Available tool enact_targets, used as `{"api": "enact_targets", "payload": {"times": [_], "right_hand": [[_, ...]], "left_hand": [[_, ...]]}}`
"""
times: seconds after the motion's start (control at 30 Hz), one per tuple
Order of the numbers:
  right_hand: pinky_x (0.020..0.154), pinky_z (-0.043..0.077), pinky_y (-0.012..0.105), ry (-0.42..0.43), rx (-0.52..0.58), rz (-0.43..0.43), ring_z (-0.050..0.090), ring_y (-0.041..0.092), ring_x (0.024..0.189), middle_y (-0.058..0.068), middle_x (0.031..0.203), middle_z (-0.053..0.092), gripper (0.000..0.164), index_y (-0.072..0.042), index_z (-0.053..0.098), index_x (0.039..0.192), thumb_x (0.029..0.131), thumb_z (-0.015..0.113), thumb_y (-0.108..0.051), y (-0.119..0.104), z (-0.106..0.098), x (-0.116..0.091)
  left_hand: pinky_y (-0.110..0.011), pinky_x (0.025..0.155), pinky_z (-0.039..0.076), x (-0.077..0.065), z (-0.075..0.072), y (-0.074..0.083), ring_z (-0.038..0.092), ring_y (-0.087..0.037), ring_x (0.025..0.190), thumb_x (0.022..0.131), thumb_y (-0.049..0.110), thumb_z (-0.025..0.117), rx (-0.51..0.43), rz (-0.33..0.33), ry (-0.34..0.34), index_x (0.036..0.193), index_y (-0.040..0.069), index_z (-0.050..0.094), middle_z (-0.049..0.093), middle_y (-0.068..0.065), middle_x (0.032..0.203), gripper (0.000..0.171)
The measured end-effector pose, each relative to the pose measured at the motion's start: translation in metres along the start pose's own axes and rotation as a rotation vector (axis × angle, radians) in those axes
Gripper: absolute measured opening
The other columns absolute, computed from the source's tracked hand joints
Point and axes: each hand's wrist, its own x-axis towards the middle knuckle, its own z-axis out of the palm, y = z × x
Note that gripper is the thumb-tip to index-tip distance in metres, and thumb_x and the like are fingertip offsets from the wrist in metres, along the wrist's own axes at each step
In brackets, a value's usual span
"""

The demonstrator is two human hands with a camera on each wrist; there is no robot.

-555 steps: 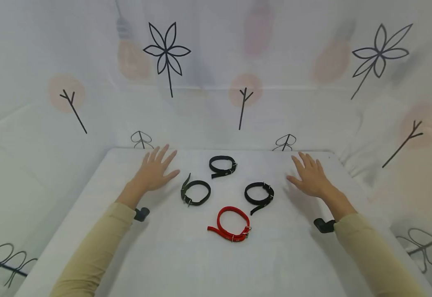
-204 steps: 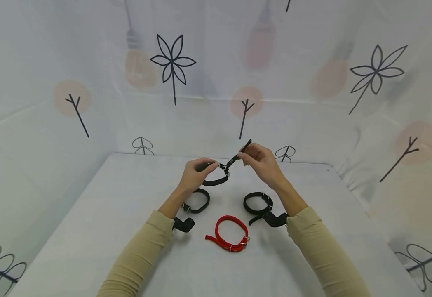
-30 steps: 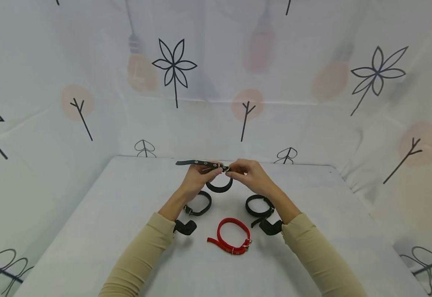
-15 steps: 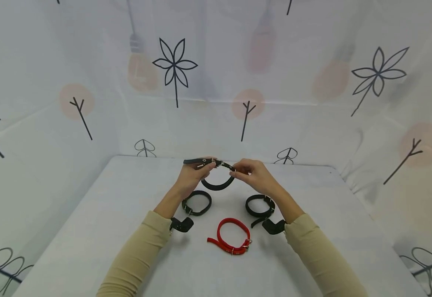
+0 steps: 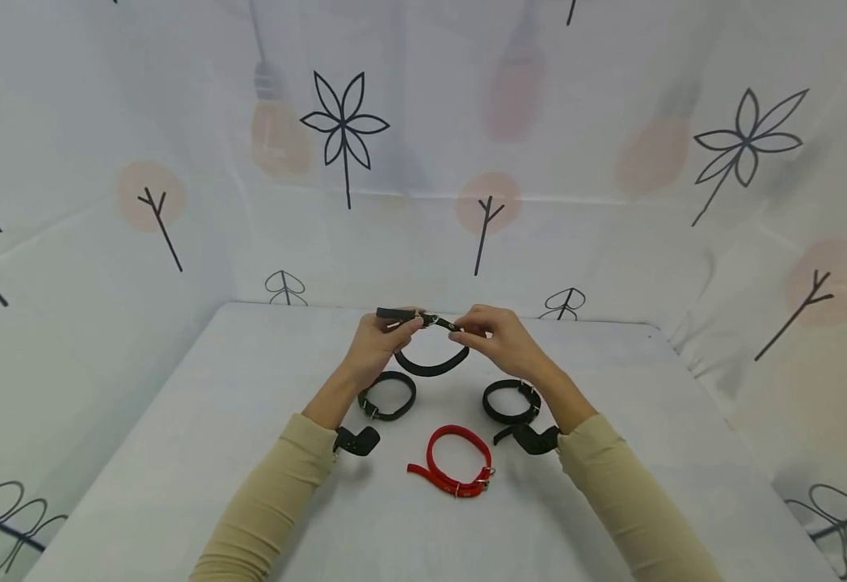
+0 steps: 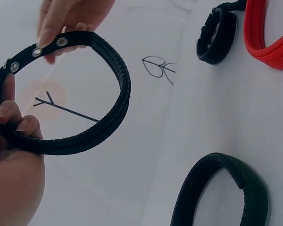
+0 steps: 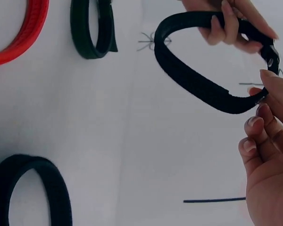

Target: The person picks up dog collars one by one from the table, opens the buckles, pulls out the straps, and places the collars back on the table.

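Observation:
Both hands hold a black buckle collar [image 5: 431,370] raised over the back of the table. Its loop hangs between them. My left hand [image 5: 376,343] grips it beside the metal buckle [image 5: 431,319], and a short tail of strap sticks out leftward. My right hand [image 5: 499,335] pinches the strap right of the buckle. Metal eyelets [image 6: 37,52] line this stretch in the left wrist view, under the right fingertips. In the right wrist view, the left fingers [image 7: 231,23] curl round the far side of the band [image 7: 193,77].
On the white table [image 5: 307,517] lie a dark green collar [image 5: 410,396] at left, another black collar [image 5: 487,402] at right, and a red collar [image 5: 438,449] nearest. Wrist cameras hang low near the green and black ones. Printed white cloth [image 5: 423,242] stands behind.
The black collar, first lying at the back, is up in both hands. Over the last second its tail has shortened at left, its loop has widened, and the right hand has drawn slightly rightward.

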Motion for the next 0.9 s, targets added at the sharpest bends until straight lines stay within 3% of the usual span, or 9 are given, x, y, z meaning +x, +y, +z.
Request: {"api": "enact_targets", "payload": {"times": [0.3,0.6,0.77,0.9], "right_hand": [[0.068,0.04,0.036,-0.013,0.021,0.031,0.049,0.02,0.077,0.0,0.085,0.056,0.018,-0.012,0.077,0.109,0.097,0.074,-0.026,0.0,-0.002,-0.001],[0.065,0.036,0.032,-0.005,0.037,-0.041,0.043,0.018,0.07,0.0,0.081,0.051,0.012,-0.014,0.078,0.106,0.099,0.071,-0.022,-0.002,0.005,0.006],[0.065,0.038,0.034,-0.019,0.033,-0.062,0.045,0.017,0.071,-0.002,0.083,0.054,0.011,-0.015,0.077,0.106,0.099,0.071,-0.02,-0.003,0.005,0.004],[0.065,0.038,0.033,-0.037,0.038,-0.078,0.045,0.018,0.072,-0.002,0.083,0.054,0.012,-0.015,0.078,0.108,0.099,0.071,-0.02,-0.005,0.006,0.004]], "left_hand": [[-0.025,0.066,0.035,0.002,-0.002,-0.004,0.038,-0.012,0.064,0.1,0.01,0.067,-0.02,0.029,-0.012,0.122,-0.002,0.07,0.067,0.001,0.092,0.025],[-0.028,0.069,0.038,0.0,0.004,-0.004,0.043,-0.015,0.074,0.1,0.012,0.068,-0.001,-0.042,-0.05,0.123,0.0,0.07,0.068,-0.002,0.102,0.026],[-0.031,0.078,0.047,-0.003,0.001,-0.001,0.057,-0.018,0.087,0.097,0.008,0.071,0.018,-0.085,-0.103,0.13,0.002,0.066,0.064,-0.003,0.109,0.034],[-0.038,0.083,0.05,-0.002,0.001,-0.002,0.06,-0.02,0.095,0.095,0.012,0.074,0.064,-0.059,-0.153,0.131,0.004,0.066,0.066,-0.008,0.114,0.037]]}}
